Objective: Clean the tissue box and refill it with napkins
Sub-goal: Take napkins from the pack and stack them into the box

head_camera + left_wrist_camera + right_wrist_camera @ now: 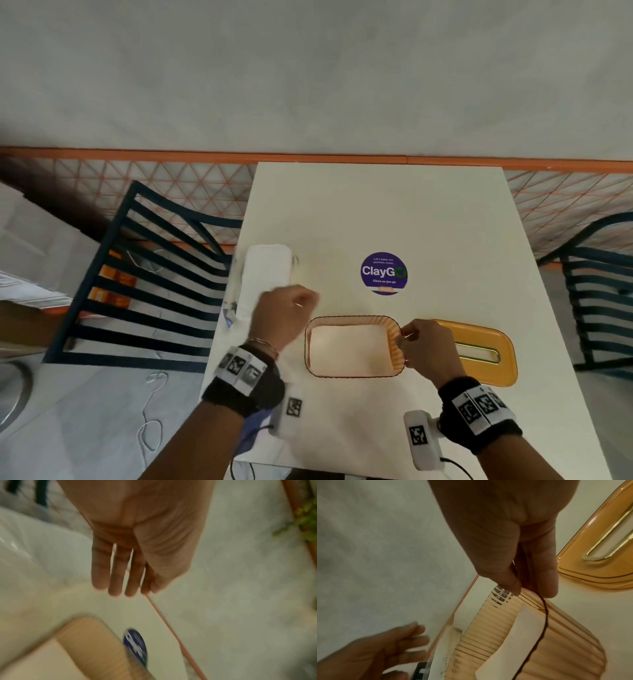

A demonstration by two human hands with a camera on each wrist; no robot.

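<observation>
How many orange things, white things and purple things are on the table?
Orange: 2, the tissue box and its lid.
White: 2, the napkin pack and the napkins in the box.
Purple: 1, the round sticker.
Total: 5.

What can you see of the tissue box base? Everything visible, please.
The tissue box is a translucent amber, ribbed, rounded-rectangle tub with a dark rim, upright and open on the white table. White napkins lie inside. The right hand pinches its right rim. Its lid lies apart, to the right.
</observation>
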